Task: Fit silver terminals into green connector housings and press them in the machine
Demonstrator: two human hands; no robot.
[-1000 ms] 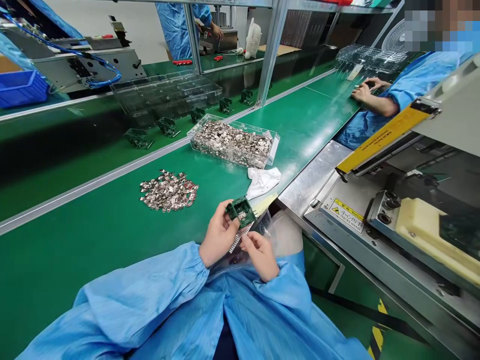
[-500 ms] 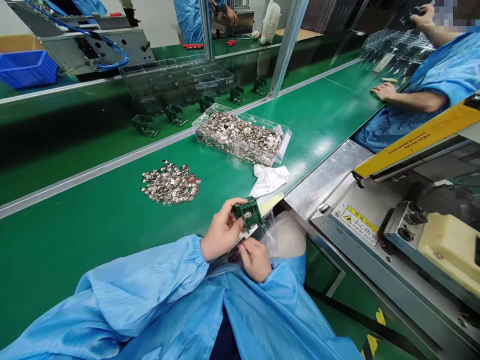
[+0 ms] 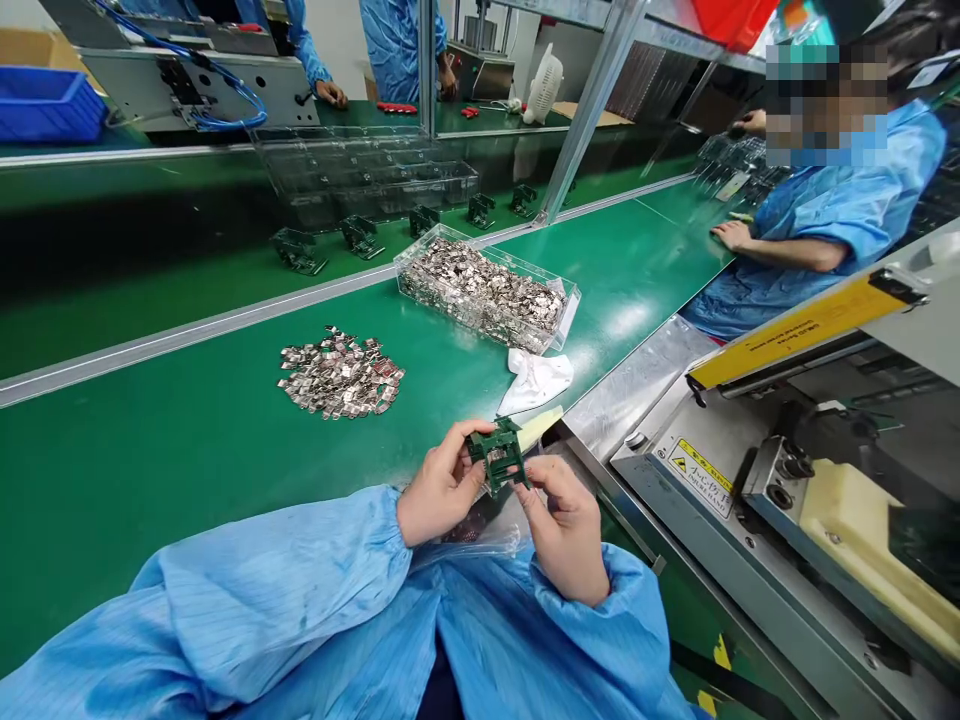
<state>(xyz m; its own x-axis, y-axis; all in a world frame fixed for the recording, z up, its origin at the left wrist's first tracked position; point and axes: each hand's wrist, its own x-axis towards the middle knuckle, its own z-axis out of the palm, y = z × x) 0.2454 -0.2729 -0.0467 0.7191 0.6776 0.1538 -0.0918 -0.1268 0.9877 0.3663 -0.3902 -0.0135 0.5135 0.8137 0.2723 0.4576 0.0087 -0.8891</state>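
My left hand [image 3: 439, 485] is closed on a small green plastic frame [image 3: 496, 455], with the thumb in front and the fingers behind. At the frame's lower right corner, the thumb and index finger of my right hand [image 3: 566, 520] are pinched together. Whatever lies between those fingertips is too small to make out. A clear plastic bag [image 3: 487, 535] rests below the hands, partly covered by them. Beyond the frame, a pale yellow pointed piece [image 3: 540, 428] and a white cloth-like item [image 3: 534, 380] lie at the table edge.
Small metal parts form a pile [image 3: 341, 375] on the green table; more fill a clear tray [image 3: 566, 325]. Several green frames [image 3: 360, 237] stand behind the metal rail. A machine with a yellow bar [image 3: 802, 330] is at right. A co-worker [image 3: 840, 200] in blue sits beyond it.
My right hand has risen from a ribbed silver strip below the frame to the frame's right corner. The strip no longer shows. My left hand keeps its hold. The view has shifted.
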